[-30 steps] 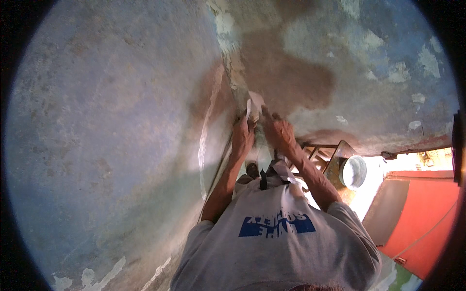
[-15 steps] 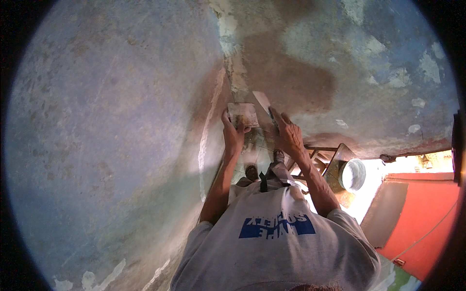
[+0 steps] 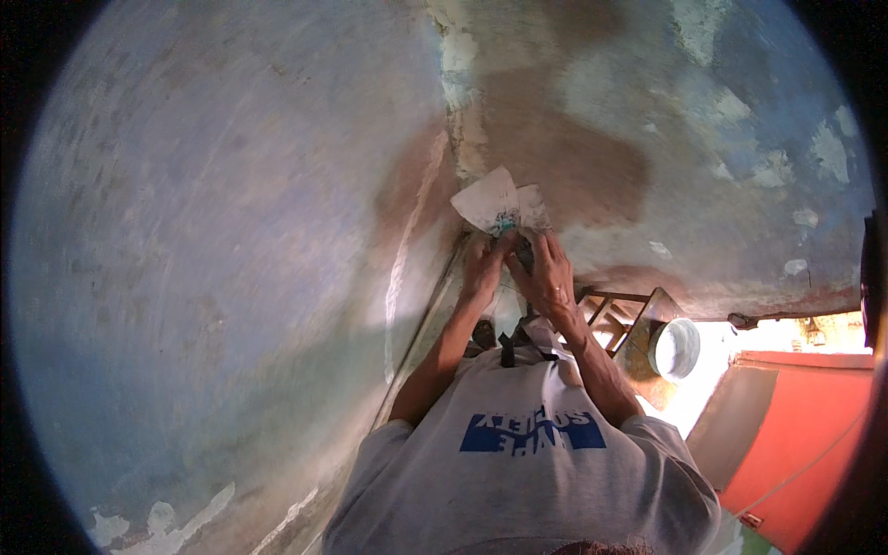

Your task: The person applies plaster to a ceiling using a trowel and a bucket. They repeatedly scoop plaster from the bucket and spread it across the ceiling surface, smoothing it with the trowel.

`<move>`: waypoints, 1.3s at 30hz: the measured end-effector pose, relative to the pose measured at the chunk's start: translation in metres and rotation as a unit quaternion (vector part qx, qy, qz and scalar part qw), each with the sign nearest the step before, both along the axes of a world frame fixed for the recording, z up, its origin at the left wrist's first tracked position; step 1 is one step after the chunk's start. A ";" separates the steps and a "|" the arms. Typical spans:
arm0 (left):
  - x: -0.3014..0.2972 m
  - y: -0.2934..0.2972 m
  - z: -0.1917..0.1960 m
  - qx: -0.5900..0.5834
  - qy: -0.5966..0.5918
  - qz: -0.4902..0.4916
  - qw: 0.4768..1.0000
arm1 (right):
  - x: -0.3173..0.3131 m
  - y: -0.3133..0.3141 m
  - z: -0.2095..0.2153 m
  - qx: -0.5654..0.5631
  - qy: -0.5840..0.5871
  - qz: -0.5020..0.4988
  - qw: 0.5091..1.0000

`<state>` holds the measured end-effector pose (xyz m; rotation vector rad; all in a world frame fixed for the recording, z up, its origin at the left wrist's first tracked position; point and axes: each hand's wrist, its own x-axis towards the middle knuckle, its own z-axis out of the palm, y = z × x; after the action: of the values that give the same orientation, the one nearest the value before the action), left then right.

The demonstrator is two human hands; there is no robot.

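Observation:
My two hands are close together in front of the wall corner, both closed. A putty knife with a wide whitish blade, teal near its neck, points up and left; my right hand grips it. Partly behind this blade is a squarish, smeared flat plate, which my left hand holds. The overlapping blades and fingers hide much of the plate and the knife's handle. I cannot tell whether the blade touches the plate.
A pale filler line runs down the left wall. The right wall has brown damp areas and whitish patches. At lower right, a whitish bucket is beside a wooden ladder. Beyond is a red-orange surface.
My hands have come together. The knife's blade has swung leftward and now shows its flat face across the plate, which has shifted right and is partly covered.

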<state>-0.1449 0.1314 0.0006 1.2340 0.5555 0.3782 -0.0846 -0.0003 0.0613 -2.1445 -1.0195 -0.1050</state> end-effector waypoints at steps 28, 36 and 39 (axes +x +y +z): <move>-0.022 -0.001 0.012 0.137 -0.009 -0.002 0.990 | 0.011 0.021 0.042 0.334 0.665 0.079 0.664; -0.015 -0.001 -0.009 0.281 -0.055 0.062 0.956 | 0.021 0.028 0.018 0.398 0.717 0.058 0.570; -0.018 0.000 -0.009 0.219 -0.016 0.034 0.975 | 0.023 0.032 0.015 0.400 0.726 0.023 0.559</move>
<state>-0.1630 0.1317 -0.0084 1.6306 0.5018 0.6004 -0.0617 0.0318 0.0763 -0.7187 0.0958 0.9209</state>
